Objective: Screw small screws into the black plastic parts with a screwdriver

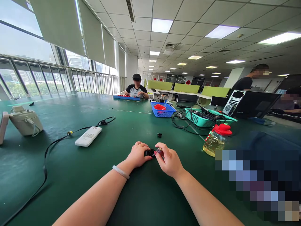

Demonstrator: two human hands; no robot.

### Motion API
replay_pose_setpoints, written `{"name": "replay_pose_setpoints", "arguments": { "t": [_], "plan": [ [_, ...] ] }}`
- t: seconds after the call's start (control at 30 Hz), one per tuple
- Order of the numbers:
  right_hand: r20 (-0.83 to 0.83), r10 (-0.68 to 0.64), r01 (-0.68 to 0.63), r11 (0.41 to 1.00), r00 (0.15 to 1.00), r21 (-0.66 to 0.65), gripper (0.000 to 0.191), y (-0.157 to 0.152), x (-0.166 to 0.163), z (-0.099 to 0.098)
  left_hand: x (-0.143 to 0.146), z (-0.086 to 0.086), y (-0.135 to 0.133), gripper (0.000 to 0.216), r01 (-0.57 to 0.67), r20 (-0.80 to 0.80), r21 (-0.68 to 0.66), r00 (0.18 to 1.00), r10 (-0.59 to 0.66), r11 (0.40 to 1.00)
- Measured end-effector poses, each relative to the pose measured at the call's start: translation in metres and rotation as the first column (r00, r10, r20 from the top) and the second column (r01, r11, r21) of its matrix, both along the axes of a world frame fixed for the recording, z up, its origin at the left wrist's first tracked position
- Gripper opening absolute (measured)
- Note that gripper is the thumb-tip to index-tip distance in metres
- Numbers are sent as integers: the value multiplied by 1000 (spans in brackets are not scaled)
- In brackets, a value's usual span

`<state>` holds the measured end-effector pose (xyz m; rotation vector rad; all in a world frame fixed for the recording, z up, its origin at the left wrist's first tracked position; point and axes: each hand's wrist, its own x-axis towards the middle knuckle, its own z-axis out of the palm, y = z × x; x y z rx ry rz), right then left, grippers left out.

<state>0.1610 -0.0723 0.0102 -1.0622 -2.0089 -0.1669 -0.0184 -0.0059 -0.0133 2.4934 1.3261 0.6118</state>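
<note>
My left hand and my right hand meet at the middle of the green table. Both are closed on a small black object held between their fingertips, just above the table top. The right fingers pinch a small pale, shiny part at its right end. I cannot make out what the object is. A pale bracelet circles my left wrist. A tiny black piece lies on the table a little beyond my hands.
A white power bank with a black cable lies to the left, a beige device further left. An oil bottle with red cap stands right. Blue and teal baskets sit behind. Other people sit and stand farther back.
</note>
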Motion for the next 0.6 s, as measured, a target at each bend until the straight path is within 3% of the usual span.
{"name": "replay_pose_setpoints", "arguments": {
  "t": [0.3, 0.6],
  "plan": [
    [26, 55, -58, 991, 998, 124, 17, -3, -5, 4, 1, 1, -2, 39, 1, 6, 7, 1000, -1, 1000],
    [54, 26, -30, 998, 998, 61, 11, -8, -10, 11, 1, 3, -4, 33, -6, 2, 10, 1000, 6, 1000]
  ]
}}
